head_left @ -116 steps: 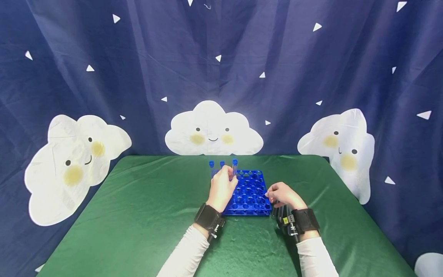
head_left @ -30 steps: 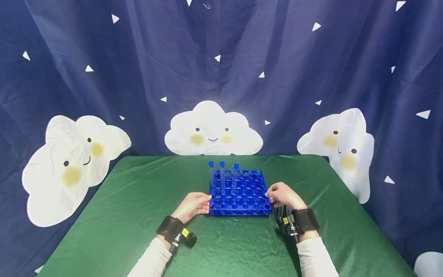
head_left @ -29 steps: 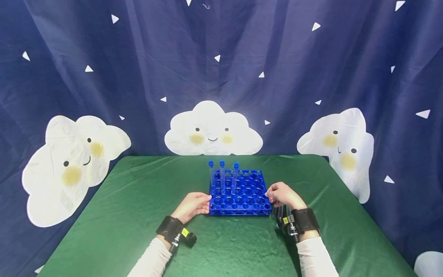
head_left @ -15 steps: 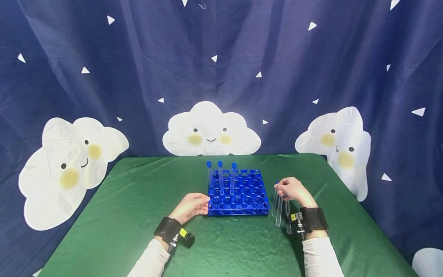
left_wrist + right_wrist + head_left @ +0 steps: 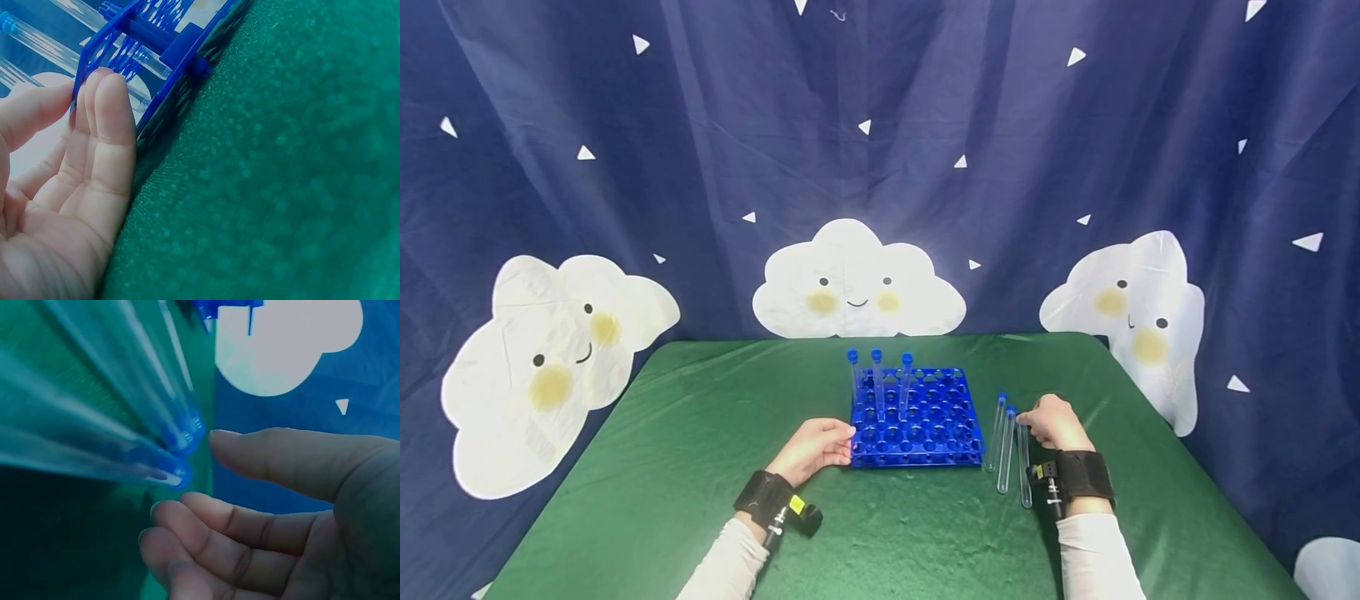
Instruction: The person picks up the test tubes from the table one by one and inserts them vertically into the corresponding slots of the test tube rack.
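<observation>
A blue test tube rack [image 5: 917, 458] stands on the table, with three blue-capped clear test tubes [image 5: 878, 387] upright towards its back left. My left hand [image 5: 812, 446] holds the rack's left edge; in the left wrist view its thumb and fingers pinch the rack's upper plate [image 5: 87, 65]. Three more capped tubes lie side by side to the right of the rack: a left tube [image 5: 996, 437], a middle tube [image 5: 1006, 458] and a right tube [image 5: 1025, 479]. My right hand [image 5: 1054, 423] is at the right tube's top; its thumb and fingers stand apart around the blue cap [image 5: 181, 475].
The table has a green cover [image 5: 737, 392]. Behind it hangs a dark blue curtain [image 5: 917, 192] with white clouds and triangles. Each wrist wears a black strap [image 5: 1082, 473] with a small camera.
My left hand has let go of a tube, which now stands in the rack, and taken hold of the rack's left edge. My right hand has left the rack's right edge for the lying tubes.
</observation>
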Motion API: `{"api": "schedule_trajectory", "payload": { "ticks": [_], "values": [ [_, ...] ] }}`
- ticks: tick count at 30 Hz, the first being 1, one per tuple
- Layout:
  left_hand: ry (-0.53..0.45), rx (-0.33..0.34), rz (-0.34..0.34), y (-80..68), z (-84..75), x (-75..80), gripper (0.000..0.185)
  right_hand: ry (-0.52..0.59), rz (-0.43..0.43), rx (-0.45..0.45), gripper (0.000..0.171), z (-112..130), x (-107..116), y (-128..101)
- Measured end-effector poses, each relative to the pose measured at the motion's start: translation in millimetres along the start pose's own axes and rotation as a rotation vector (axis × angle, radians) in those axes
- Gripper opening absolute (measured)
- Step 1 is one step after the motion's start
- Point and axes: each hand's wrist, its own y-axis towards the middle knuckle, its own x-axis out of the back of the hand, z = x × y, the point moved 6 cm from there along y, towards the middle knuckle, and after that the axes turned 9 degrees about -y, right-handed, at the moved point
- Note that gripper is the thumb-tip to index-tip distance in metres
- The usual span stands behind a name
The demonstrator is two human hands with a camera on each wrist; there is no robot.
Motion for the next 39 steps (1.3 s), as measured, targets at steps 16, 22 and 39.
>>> {"api": "schedule_trajectory", "payload": {
  "ticks": [16, 22, 39],
  "values": [
    [-0.01, -0.009, 0.024, -1.0, -1.9, -2.6, 0.012, 0.053, 0.058, -0.013, 0.013, -10.0, -12.4, 4.8],
    [-0.008, -0.009, 0.019, -1.0, -3.6, -3.2, 0.013, 0.073, 0.015, -0.009, 0.02, -5.2, 0.5, 1.7],
    [-0.006, -0.012, 0.012, -2.6, -3.7, -2.7, 0.012, 0.07, -0.392, 0.108, 0.02, 27.0, 45.3, -15.8]
  ]
}}
